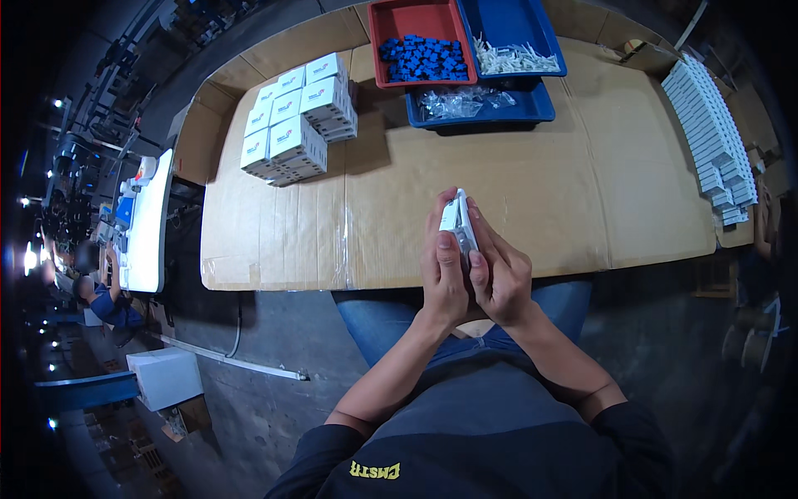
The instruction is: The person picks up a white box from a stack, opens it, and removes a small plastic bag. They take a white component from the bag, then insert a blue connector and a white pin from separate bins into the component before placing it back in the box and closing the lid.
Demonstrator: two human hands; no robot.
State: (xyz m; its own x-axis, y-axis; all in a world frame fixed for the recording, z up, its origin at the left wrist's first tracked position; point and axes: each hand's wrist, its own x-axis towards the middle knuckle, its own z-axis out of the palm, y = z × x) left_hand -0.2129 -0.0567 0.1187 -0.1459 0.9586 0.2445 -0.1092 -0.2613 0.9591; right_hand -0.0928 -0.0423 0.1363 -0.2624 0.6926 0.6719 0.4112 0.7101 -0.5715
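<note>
Over the near edge of the cardboard-covered table, a small white box is held upright between both my hands. My left hand closes on its left side, thumb lying along the near face. From the right, my right hand presses against the box, thumb near its lower end. A pale edge, perhaps a flap, stands up along the box's right side. What lies inside the box is hidden by my fingers.
Stacked white cartons stand at the back left. Beyond my hands are a red tray of blue pieces, a blue tray of white pieces, and another blue tray with clear plastic bags. Rows of white boxes line the right side.
</note>
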